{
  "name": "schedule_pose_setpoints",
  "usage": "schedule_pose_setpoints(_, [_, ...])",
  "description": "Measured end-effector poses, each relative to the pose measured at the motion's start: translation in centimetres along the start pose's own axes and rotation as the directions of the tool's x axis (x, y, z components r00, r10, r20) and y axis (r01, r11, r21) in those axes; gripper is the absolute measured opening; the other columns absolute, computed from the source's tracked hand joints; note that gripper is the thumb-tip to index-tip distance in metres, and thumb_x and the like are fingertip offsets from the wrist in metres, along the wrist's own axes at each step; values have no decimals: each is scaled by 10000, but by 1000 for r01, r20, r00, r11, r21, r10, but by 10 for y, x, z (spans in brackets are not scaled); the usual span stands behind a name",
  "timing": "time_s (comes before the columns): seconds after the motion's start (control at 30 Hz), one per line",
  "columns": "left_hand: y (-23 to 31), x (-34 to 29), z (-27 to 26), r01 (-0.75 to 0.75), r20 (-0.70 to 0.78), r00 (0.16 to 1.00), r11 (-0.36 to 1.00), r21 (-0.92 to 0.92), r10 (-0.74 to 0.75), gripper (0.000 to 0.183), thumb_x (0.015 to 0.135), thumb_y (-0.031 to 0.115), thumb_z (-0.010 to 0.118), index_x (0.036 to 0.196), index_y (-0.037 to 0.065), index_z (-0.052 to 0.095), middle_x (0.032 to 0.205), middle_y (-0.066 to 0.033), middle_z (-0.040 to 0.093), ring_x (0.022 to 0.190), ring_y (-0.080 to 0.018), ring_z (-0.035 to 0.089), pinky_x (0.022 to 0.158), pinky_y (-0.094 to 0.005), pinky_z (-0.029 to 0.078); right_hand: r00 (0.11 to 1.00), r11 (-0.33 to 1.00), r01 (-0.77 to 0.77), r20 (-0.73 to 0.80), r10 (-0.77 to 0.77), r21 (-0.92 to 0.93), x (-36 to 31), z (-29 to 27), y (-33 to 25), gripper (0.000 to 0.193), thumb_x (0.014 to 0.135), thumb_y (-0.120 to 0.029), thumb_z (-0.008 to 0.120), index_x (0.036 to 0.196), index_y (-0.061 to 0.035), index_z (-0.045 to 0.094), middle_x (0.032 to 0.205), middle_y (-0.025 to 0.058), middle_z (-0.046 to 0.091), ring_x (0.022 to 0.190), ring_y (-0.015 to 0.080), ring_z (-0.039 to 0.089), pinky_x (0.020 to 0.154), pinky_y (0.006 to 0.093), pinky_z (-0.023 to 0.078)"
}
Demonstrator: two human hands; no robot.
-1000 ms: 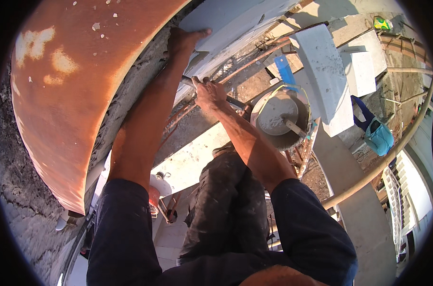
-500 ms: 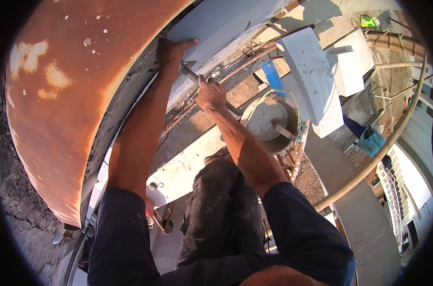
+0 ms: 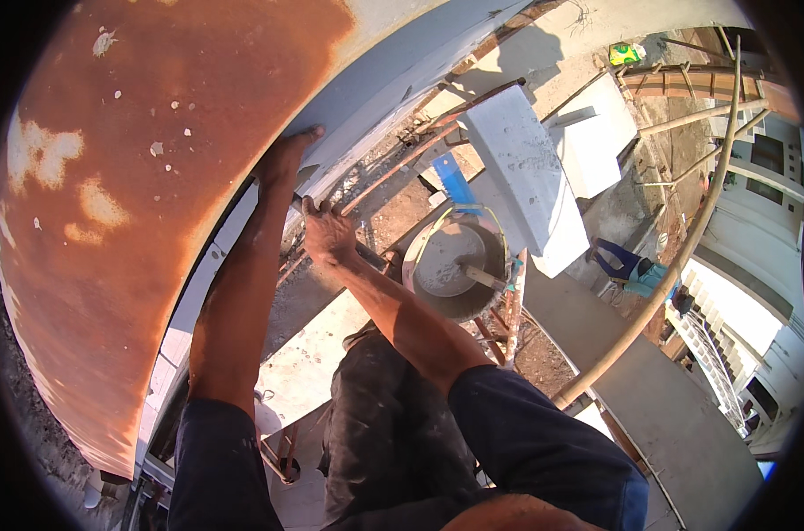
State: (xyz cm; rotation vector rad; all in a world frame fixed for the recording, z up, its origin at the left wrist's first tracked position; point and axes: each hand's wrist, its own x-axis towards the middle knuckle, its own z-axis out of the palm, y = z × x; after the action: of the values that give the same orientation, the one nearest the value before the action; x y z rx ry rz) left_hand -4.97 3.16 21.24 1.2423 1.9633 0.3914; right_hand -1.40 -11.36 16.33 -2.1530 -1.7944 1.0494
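Note:
My left hand point(image 3: 282, 161) rests at the pale wall panel point(image 3: 371, 106), its thumb stretched out along the surface. Its other fingers are largely hidden beside the rust-orange curved sheet point(image 3: 181, 133). Close by, my right hand point(image 3: 329, 233) is wrapped round the dark handle point(image 3: 371, 257) of a tool. A small grey end of that tool shows near my left wrist; its kind is not clear. To the right of my right hand stands a bucket point(image 3: 411, 265) with wet grey mix inside, and a wooden-handled tool point(image 3: 483, 277) leans in it.
White blocks point(image 3: 517, 168) lie beyond the bucket, with a blue flat piece point(image 3: 456, 181) beside them. A light plank point(image 3: 309, 363) runs under my legs. On the right a bent pole point(image 3: 659, 310) crosses above the ground, where another person point(image 3: 641, 274) is seen below.
The view has shifted, so the bucket and blocks sit further left. My right hand still grips the tool, and both hands appear lower left in the picture. The person below has moved.

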Motion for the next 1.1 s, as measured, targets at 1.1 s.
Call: schedule_pose_setpoints(1.1, [8,-2,-13,-138,11,990,987,80,138,1051,494,464,915,1308,-35,478,1228,-207,621,1143,-299,604,976,-380,452,956,993,-102,281,83,54,-205,-68,109,493,876,-289,613,1318,-87,536,1015,219,647,859,391,662,746,465,540])
